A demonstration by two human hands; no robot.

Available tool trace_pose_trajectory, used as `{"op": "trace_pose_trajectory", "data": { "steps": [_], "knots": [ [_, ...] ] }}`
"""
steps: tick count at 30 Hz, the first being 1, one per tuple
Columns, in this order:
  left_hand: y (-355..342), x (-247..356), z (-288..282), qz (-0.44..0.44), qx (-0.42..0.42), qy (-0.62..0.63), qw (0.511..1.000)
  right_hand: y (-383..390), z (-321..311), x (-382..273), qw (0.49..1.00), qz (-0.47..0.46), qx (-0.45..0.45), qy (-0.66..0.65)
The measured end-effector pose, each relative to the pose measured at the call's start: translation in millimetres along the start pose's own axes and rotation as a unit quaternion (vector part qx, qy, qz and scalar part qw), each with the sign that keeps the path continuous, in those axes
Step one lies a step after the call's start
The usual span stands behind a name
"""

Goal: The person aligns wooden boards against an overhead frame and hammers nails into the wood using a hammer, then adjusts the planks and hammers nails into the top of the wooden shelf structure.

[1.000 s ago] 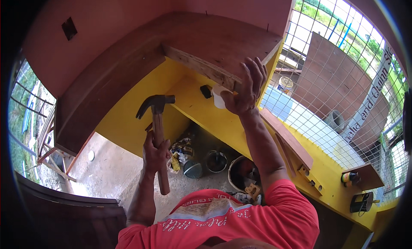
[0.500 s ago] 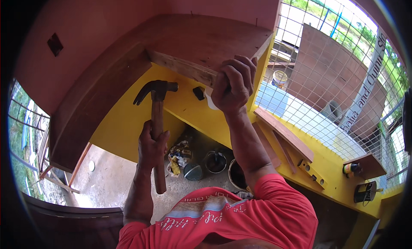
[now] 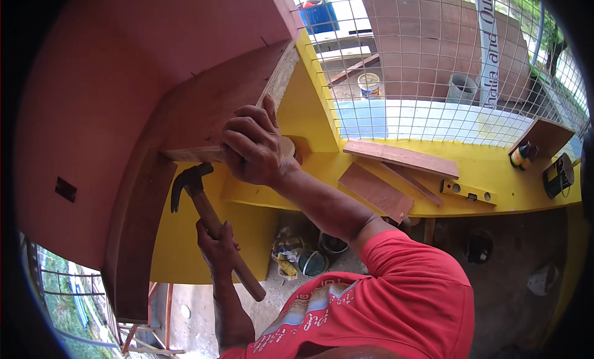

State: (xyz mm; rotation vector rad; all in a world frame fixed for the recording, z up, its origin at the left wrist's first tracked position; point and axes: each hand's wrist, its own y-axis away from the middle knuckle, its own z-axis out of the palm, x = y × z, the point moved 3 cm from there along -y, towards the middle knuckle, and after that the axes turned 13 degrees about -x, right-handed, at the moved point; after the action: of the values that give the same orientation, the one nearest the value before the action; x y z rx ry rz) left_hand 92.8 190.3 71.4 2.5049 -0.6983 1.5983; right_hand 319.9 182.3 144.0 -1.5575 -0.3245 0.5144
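My left hand (image 3: pixel 216 244) is wrapped round the wooden handle of a claw hammer (image 3: pixel 213 217). The hammer's dark head sits just below the front edge of a reddish-brown wooden board (image 3: pixel 216 108), fixed like a shelf against the pink wall. Over the board's near corner, my right hand (image 3: pixel 255 145) is closed with curled fingers; its palm side is hidden. Two thin nails stick up from the board's far side, one nail (image 3: pixel 265 42) close to the wall corner and another nail (image 3: pixel 193 74) farther left.
On the yellow counter (image 3: pixel 495 204) to the right lie loose wooden strips (image 3: pixel 402 158), a yellow spirit level (image 3: pixel 468 192), a dark bottle (image 3: pixel 524 156) and a black can (image 3: pixel 558 175). Wire mesh (image 3: pixel 408 68) rises behind it. Buckets (image 3: pixel 314 262) stand on the floor below.
The view has swung to the right, so the board and both hands appear farther left. The hammer has tilted, its head now closer to my right hand. Both grips are kept.
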Motion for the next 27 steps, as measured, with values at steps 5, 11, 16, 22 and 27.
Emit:
{"op": "trace_pose_trajectory", "data": {
  "steps": [5, 11, 16, 22, 27],
  "knots": [
    [1, 1, 3, -0.013, 0.011, 0.002, 1.0, 0, 4, -1, 1.0, 0.003, 0.006, -0.009],
    [2, 1, -16, -0.013, 0.005, 0.023, 1.0, 4, 9, 3, 1.0, 0.004, 0.009, -0.02],
    [5, 66, -93, 0.095, 0.001, -0.078, 0.992, 1, 6, 2, 0.999, 0.004, 0.019, -0.027],
    [-127, 203, -82, 0.166, -0.019, -0.206, 0.964, 5, 5, 8, 0.999, 0.016, 0.03, -0.026],
    [-218, 250, -22, 0.112, -0.126, -0.363, 0.916, 7, 10, 6, 0.998, 0.024, 0.015, -0.056]
  ]
}}
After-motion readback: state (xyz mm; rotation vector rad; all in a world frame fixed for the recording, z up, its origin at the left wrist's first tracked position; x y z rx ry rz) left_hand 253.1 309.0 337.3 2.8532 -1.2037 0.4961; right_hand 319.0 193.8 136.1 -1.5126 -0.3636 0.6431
